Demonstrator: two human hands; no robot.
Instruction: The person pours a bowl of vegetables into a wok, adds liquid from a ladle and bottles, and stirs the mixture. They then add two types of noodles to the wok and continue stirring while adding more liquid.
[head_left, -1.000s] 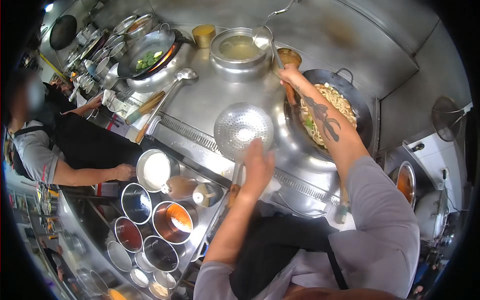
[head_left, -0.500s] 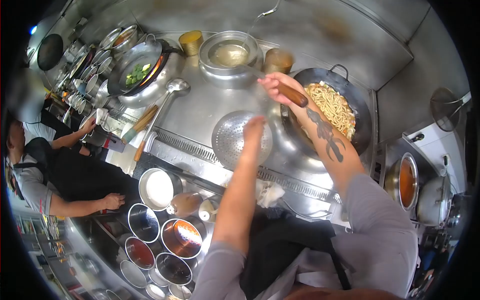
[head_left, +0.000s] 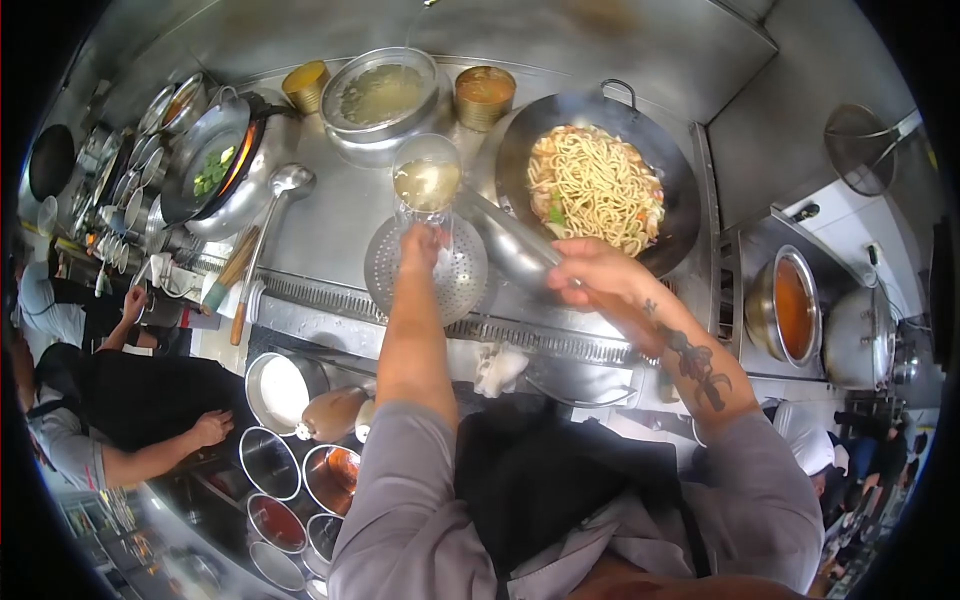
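My right hand [head_left: 596,272] is closed around the handle of a ladle [head_left: 428,182]. The ladle's brown wooden grip lies along my forearm, and its bowl holds cloudy liquid. Below the bowl, my left hand [head_left: 424,243] is in front of a round perforated metal skimmer [head_left: 462,280]; its fingers look closed. Clear, blurred streaks show between ladle and left hand, and I cannot make out what that hand grips. To the right, a black wok [head_left: 677,190] contains noodles [head_left: 590,190] with bits of vegetable.
Behind stand a metal pot [head_left: 430,110] of cloudy liquid and a tin [head_left: 486,98] of orange liquid. A wok with greens [head_left: 212,175], another ladle [head_left: 292,182] and a bamboo brush [head_left: 230,270] are left. Several sauce pots [head_left: 270,463] sit front left, near a co-worker [head_left: 120,420].
The ladle has swung left and down, its bowl now above my left hand. My right hand has moved toward me, below the noodle wok. The view has shifted right.
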